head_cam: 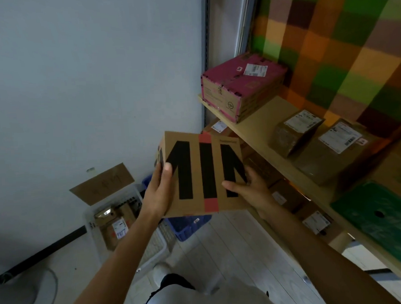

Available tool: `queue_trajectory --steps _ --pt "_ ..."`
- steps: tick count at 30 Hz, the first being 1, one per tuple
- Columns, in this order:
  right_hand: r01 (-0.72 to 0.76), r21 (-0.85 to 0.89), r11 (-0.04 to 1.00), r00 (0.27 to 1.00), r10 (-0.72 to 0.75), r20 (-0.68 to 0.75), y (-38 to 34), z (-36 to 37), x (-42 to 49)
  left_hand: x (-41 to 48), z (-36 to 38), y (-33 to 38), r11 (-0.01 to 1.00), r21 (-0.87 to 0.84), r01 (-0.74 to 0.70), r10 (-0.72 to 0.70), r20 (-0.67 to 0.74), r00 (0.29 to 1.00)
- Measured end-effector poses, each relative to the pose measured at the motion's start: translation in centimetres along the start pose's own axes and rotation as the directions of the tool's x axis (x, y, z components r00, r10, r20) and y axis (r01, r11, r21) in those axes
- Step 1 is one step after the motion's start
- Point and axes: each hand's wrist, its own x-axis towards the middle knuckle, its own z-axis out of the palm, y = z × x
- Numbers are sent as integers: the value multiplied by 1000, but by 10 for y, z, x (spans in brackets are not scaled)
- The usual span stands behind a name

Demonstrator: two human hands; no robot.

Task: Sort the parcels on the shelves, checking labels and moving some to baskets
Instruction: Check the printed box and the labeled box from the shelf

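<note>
I hold a flat cardboard parcel (202,170) with big black letters and a red tape strip in front of me, above the floor. My left hand (158,189) grips its left edge, thumb on top. My right hand (248,189) grips its right edge, thumb lying across the top face. No label shows on the face turned to me. Below, on the floor by the wall, a white basket (94,229) holds a brown parcel with a label, and a blue basket (187,225) peeks out under the held parcel.
A wooden shelf (258,125) runs along the right. On it sit a pink-edged box (240,87), two brown taped parcels (296,133) (334,151) with labels and a green box (382,221). More parcels lie on the lower shelf (314,222). A cardboard sign (101,183) is taped to the wall.
</note>
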Motion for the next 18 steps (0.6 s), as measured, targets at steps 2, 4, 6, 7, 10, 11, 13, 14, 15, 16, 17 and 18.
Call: queue_trajectory --steps 2,4,6,7,10,11,13,14,15,16,17,18 --pt "24 -2 1000 1000 -24 4 5 3 -2 1 0 -1 999 -1 34 -34 44 998" --pt "50 4 999 999 -50 -14 3 5 -4 3 -2 -9 997 -22 77 -76 48 996" --pt "96 42 995 995 -94 -35 7 4 1 3 -1 -16 990 -84 117 -113 48 992" --pt "113 45 993 993 -111 -46 7 4 1 1 1 -18 988 -105 117 -111 57 992" --pt "160 9 987 985 -159 -60 6 4 1 0 3 -22 987 -135 92 -86 47 995" --pt "164 7 986 984 -163 -65 4 4 0 -1 2 -22 990 -127 63 -61 20 998" --pt "112 70 991 987 -103 -119 0 2 0 0 -3 -23 993 -116 9 -13 -34 999" --pt "78 131 988 984 -55 -168 0 0 2 0 -5 -23 992 -128 -14 7 -51 999" --pt "72 180 981 974 -30 -226 1 -2 3 0 -7 -21 989 -143 -33 26 -51 998" --pt "85 165 983 959 -36 -280 3 -6 5 -1 -9 -21 986 -161 -47 42 -32 999" --pt "100 126 987 948 -56 -312 3 -9 7 -2 -10 -22 985 -166 -56 55 -14 998" --pt "83 81 993 946 -53 -319 6 -12 10 -3 -10 -24 982 -178 -55 56 -1 998"
